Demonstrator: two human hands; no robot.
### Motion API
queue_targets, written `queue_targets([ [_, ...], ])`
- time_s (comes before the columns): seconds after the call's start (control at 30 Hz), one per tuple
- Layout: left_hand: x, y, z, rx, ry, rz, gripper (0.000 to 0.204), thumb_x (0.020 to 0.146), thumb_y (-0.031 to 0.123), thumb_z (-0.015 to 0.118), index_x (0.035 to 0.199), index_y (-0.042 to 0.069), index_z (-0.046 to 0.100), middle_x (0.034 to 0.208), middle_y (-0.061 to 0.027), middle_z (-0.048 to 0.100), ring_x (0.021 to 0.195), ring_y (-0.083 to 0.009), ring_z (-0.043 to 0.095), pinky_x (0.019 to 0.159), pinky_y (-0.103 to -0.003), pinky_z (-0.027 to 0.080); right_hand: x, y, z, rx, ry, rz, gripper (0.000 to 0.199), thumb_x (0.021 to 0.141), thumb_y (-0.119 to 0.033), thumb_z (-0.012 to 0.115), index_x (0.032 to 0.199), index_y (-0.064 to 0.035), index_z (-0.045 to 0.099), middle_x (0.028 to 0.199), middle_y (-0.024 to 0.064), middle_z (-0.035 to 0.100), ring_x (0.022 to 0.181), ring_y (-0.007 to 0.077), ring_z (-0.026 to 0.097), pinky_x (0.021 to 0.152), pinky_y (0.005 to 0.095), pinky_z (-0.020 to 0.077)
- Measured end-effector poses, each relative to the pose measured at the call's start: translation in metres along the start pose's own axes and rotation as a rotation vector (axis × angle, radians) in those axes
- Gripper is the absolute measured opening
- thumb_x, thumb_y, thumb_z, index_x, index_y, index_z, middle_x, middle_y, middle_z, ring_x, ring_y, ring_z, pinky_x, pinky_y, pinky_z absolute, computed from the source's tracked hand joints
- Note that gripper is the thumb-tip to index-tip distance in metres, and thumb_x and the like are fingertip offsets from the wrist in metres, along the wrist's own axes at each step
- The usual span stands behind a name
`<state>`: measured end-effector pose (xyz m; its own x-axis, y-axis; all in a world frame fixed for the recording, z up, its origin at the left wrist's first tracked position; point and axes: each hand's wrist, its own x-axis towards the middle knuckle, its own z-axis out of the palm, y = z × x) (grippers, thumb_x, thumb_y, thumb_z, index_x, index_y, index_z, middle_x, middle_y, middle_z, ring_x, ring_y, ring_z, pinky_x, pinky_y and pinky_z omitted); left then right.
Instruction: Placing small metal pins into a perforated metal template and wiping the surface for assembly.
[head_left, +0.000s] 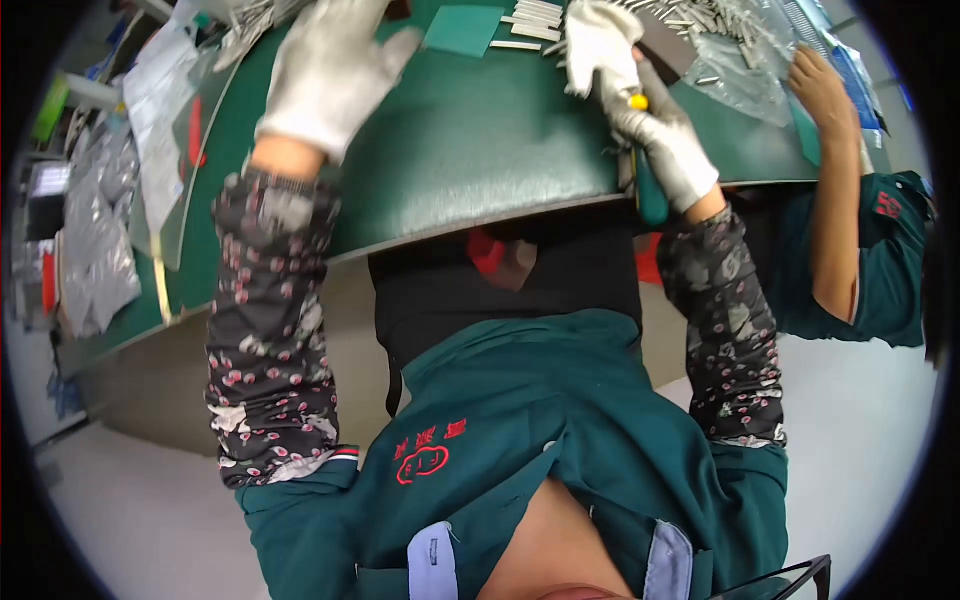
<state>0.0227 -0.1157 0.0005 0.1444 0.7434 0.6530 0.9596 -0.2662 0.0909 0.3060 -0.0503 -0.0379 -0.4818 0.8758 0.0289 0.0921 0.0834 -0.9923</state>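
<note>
My left hand (330,75), in a white knit glove, hovers with fingers spread over the dark green table (470,150) at the upper left and holds nothing. In a grey-and-white glove, my right hand (655,135) is closed around a screwdriver (648,190) with a green handle and a yellow band. The handle points down past the table's near edge, and the tip is hidden. The gloved fingertips reach up toward a few white metal strips (532,20) lying at the far side.
A small teal mat (462,28) lies near the strips. A co-worker's bare hand (820,85) rests at the right on clear plastic bags (740,70) with several small metal rods. Crumpled grey and clear bags (95,240) pile at the left.
</note>
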Motion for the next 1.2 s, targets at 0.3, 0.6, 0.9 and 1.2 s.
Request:
queue_targets([
  [0.3, -0.112, 0.038, -0.019, 0.052, -0.118, -0.295, 0.030, 0.074, 0.006, 0.065, 0.103, 0.003, 0.059, 0.111, -0.0114, 0.059, 0.112, -0.0273, 0.051, 0.094, -0.035, 0.040, -0.004, 0.015, 0.000, 0.094, -0.118, -0.002, 0.064, 0.081, -0.010, 0.053, 0.139, -0.0089, 0.025, 0.087, 0.0003, 0.051, 0.070, 0.0056, 0.044, 0.059, 0.0181, 0.0415],
  [0.6, -0.113, 0.033, -0.025, -0.060, -0.052, -0.281, 0.022, 0.077, 0.000, 0.057, 0.100, 0.001, 0.058, 0.104, -0.0138, 0.061, 0.098, -0.0270, 0.058, 0.086, -0.032, 0.045, -0.010, 0.002, 0.009, 0.065, -0.078, -0.019, 0.063, 0.081, -0.013, 0.053, 0.138, -0.0069, 0.026, 0.083, 0.0031, 0.051, 0.055, 0.0081, 0.043, 0.051, 0.0196, 0.0373],
  [0.9, -0.115, 0.028, -0.024, -0.095, -0.007, -0.303, 0.026, 0.068, 0.002, 0.065, 0.093, 0.002, 0.059, 0.098, -0.0127, 0.062, 0.095, -0.0311, 0.059, 0.083, -0.038, 0.046, -0.007, -0.002, 0.013, 0.130, -0.100, 0.095, 0.068, 0.080, -0.009, 0.054, 0.139, -0.0020, 0.021, 0.088, -0.0002, 0.050, 0.068, 0.0053, 0.042, 0.062, 0.0177, 0.0390],
  [1.2, -0.108, 0.031, -0.046, -0.090, -0.115, -0.313, 0.028, 0.071, 0.001, 0.055, 0.099, 0.000, 0.056, 0.104, -0.0150, 0.059, 0.100, -0.0350, 0.055, 0.088, -0.040, 0.043, -0.019, -0.023, 0.018, 0.254, -0.071, 0.169, 0.073, 0.078, -0.007, 0.055, 0.139, -0.0007, 0.016, 0.088, 0.0000, 0.050, 0.070, 0.0066, 0.043, 0.065, 0.0191, 0.0383],
])
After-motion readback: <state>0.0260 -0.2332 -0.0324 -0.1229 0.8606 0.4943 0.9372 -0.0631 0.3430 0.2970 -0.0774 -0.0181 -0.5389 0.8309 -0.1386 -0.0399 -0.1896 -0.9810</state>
